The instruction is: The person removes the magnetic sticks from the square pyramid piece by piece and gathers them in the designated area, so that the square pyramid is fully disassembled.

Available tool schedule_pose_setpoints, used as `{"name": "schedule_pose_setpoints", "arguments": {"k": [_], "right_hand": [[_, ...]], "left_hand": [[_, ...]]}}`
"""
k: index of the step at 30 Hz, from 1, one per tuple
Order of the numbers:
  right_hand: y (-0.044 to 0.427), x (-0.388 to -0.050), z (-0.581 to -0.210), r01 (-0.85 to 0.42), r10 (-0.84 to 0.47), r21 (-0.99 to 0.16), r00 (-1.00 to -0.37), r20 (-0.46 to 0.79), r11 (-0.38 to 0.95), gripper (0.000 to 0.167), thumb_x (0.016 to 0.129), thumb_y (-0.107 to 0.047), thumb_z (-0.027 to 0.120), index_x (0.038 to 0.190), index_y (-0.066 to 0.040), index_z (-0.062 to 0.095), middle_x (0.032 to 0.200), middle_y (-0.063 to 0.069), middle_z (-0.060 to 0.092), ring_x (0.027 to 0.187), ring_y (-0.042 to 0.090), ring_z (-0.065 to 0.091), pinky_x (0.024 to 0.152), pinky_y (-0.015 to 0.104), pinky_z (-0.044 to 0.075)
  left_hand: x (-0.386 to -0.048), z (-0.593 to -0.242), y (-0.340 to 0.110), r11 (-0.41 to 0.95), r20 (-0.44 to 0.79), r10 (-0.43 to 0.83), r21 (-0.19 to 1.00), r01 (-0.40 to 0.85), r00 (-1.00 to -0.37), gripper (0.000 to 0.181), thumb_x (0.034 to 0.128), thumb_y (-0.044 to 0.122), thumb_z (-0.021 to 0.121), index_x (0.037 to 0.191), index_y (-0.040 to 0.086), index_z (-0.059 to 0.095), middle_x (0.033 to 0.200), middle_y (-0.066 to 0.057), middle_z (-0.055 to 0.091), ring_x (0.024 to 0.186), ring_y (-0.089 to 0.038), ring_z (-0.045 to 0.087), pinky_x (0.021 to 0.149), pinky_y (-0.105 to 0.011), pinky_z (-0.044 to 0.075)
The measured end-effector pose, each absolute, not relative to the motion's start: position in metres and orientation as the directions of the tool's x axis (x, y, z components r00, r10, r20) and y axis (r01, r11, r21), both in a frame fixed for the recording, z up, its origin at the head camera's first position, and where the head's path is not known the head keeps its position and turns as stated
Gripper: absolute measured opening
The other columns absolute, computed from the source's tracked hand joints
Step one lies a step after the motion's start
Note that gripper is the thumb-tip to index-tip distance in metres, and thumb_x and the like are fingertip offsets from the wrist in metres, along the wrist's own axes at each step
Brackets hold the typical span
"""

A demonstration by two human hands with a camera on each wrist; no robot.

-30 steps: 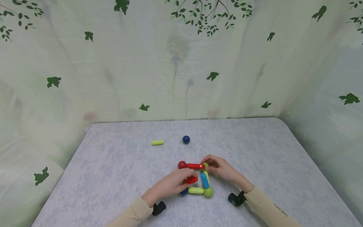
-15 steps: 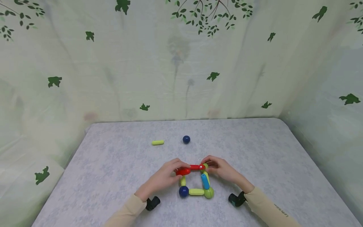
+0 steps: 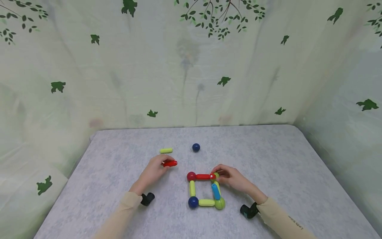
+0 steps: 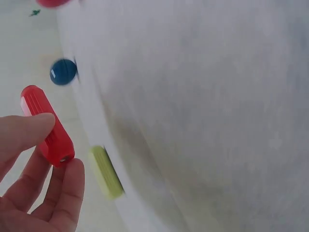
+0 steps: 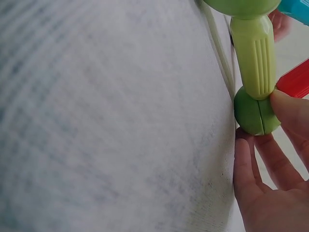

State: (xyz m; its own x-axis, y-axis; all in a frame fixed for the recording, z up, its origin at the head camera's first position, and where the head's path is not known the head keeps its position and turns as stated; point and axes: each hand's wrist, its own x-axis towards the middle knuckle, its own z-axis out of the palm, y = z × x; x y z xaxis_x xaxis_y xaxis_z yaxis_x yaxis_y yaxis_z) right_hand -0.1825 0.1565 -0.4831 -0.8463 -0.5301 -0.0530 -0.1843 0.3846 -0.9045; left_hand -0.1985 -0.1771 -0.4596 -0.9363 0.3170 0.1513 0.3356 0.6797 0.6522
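My left hand [image 3: 153,171] pinches a red stick [image 3: 170,163] above the table, left of a joined square of balls and sticks. In the left wrist view the red stick [image 4: 48,125] lies between thumb and fingers. The square has a red ball [image 3: 191,176], a blue ball [image 3: 193,202], a green ball [image 3: 220,203] and yellow-green sticks [image 3: 206,202]. A blue stick [image 3: 215,191] tilts along its right side. My right hand [image 3: 234,178] grips the far right green ball [image 5: 253,113], beside the end of a red stick [image 3: 203,177].
Beyond the square, a loose yellow-green stick [image 3: 166,150] and a loose dark blue ball [image 3: 196,147] lie on the grey table [image 3: 253,146]. A leaf-patterned sheet [image 3: 191,99] hangs behind the table's far edge.
My left hand has moved away from the square, to the left and farther back, with the red stick in it; the red ball and left side now show. My right hand has stayed put.
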Motion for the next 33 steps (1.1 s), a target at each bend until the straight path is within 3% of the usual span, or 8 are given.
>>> {"name": "schedule_pose_setpoints", "arguments": {"k": [14, 24, 33], "right_hand": [[0.157, -0.181, -0.484, -0.175, -0.529, -0.911, -0.847, -0.055, 0.375, 0.021, 0.094, -0.005, 0.058, 0.114, -0.011, 0.061, 0.116, 0.004, 0.059, 0.111, 0.029, 0.055, 0.092, 0.044, 0.047], [0.157, -0.181, -0.484, -0.172, -0.525, -0.913, -0.849, -0.052, 0.369, 0.020, 0.094, -0.005, 0.058, 0.113, -0.011, 0.061, 0.115, 0.004, 0.060, 0.111, 0.029, 0.055, 0.092, 0.044, 0.047], [0.157, -0.182, -0.483, -0.177, -0.527, -0.910, -0.848, -0.052, 0.375, 0.021, 0.094, -0.005, 0.058, 0.113, -0.011, 0.061, 0.114, 0.003, 0.060, 0.111, 0.028, 0.055, 0.092, 0.044, 0.047]], "left_hand": [[-0.235, -0.466, -0.196, 0.743, 0.181, 0.314, 0.564, 0.360, -0.932, 0.029, 0.0795, -0.013, 0.066, 0.105, 0.002, 0.068, 0.102, -0.014, 0.062, 0.093, -0.029, 0.058, 0.082, -0.043, 0.050], [-0.248, -0.471, -0.195, 0.784, 0.194, 0.292, 0.512, 0.351, -0.937, 0.025, 0.0787, -0.011, 0.066, 0.098, 0.003, 0.068, 0.094, -0.011, 0.060, 0.090, -0.030, 0.057, 0.083, -0.044, 0.048], [-0.250, -0.471, -0.193, 0.807, 0.165, 0.242, 0.512, 0.292, -0.956, 0.022, 0.0803, -0.008, 0.067, 0.099, 0.004, 0.066, 0.097, -0.011, 0.056, 0.091, -0.030, 0.055, 0.084, -0.043, 0.047]]}}
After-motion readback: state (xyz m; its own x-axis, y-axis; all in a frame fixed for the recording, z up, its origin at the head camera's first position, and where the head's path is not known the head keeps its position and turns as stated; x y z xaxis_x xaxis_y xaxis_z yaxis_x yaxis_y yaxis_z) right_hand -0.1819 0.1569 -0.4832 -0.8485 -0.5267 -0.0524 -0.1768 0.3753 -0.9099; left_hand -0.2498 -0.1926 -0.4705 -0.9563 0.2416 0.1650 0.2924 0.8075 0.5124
